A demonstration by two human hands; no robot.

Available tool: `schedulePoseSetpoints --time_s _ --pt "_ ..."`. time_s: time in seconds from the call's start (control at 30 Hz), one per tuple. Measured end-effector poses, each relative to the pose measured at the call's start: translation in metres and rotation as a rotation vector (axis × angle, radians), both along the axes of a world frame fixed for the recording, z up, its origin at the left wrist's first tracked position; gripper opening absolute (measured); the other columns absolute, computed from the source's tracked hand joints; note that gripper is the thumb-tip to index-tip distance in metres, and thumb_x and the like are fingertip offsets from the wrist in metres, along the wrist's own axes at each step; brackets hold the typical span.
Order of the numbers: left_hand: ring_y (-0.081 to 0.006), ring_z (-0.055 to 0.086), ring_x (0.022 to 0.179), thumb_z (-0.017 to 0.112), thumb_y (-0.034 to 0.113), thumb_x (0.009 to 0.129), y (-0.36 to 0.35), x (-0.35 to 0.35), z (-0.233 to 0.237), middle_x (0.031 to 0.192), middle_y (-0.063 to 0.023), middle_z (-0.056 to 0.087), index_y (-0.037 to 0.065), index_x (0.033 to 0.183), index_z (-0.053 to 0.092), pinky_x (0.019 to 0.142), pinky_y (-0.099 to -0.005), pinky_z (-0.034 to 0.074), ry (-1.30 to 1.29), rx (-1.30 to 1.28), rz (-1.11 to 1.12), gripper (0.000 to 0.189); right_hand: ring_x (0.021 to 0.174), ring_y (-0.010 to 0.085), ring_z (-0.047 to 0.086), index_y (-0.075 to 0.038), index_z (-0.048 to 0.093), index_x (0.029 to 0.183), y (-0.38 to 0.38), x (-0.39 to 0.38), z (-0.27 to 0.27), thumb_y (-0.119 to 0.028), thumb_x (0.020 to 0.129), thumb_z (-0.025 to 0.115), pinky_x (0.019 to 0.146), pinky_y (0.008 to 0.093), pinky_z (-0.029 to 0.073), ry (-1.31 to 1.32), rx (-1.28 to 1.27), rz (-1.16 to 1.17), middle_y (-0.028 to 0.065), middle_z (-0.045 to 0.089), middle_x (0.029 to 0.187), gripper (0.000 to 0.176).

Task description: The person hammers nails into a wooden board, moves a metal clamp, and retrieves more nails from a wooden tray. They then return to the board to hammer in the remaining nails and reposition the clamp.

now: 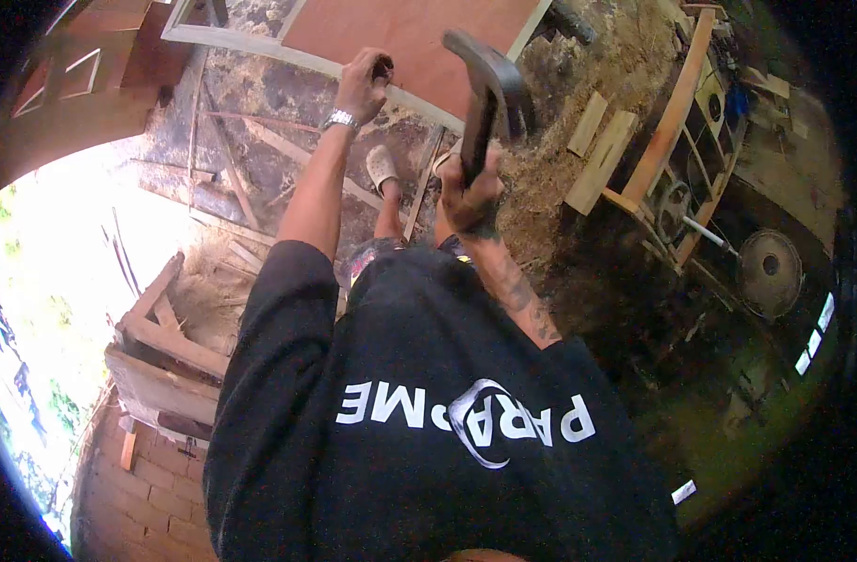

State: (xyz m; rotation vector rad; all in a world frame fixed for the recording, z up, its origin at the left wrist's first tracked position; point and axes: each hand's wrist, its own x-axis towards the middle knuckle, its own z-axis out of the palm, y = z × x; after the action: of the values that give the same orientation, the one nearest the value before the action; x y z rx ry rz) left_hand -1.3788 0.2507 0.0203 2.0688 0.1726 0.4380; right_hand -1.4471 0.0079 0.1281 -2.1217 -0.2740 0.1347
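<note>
Hammer, a single one with a dark head, stands raised in the right hand. Its handle runs up out of the fist and the head arches over just above the knuckles. That hand is clenched tight round the lower handle. The tattooed forearm below it is bent up from the elbow, close in front of the black shirt.

The left hand is stretched further out on a nearly straight arm, up and to the left of the hammer hand. Its fingers are curled shut on the pale rail of a wooden frame, and one wristwatch sits just behind it. A single reddish board fills the frame beyond that hand.

Between the two hands, lower down, one sandalled foot shows on the littered floor. Right of the hammer hand lie two pale wood offcuts on sawdust, and well beyond them one round saw blade.
</note>
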Motion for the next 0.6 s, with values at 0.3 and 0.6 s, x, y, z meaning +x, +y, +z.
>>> schedulePoseSetpoints --time_s 0.3,0.6 --pt "-0.0378 0.069 0.089 0.061 -0.006 0.074 -0.002 0.001 -0.001 0.096 -0.0174 0.067 0.002 0.100 0.063 0.080 -0.0425 0.055 0.045 -0.002 0.037 0.028 0.071 0.0449 0.070 -0.003 0.055 0.127 -0.003 0.003 -0.034 -0.037 0.098 0.066 0.061 0.0495 0.054 -0.210 -0.183 0.066 0.0188 0.068 0.078 0.046" --pt "-0.0371 0.068 0.092 0.058 -0.006 0.072 0.002 0.003 -0.009 0.095 -0.0182 0.067 0.000 0.097 0.064 0.081 -0.0409 0.054 0.013 -0.011 0.033 0.026 0.084 0.0489 0.068 -0.001 0.055 0.129 -0.009 0.011 -0.059 -0.024 0.096 0.067 0.068 0.0522 0.054 0.009 -0.303 0.093 0.0260 0.068 0.094 0.043"
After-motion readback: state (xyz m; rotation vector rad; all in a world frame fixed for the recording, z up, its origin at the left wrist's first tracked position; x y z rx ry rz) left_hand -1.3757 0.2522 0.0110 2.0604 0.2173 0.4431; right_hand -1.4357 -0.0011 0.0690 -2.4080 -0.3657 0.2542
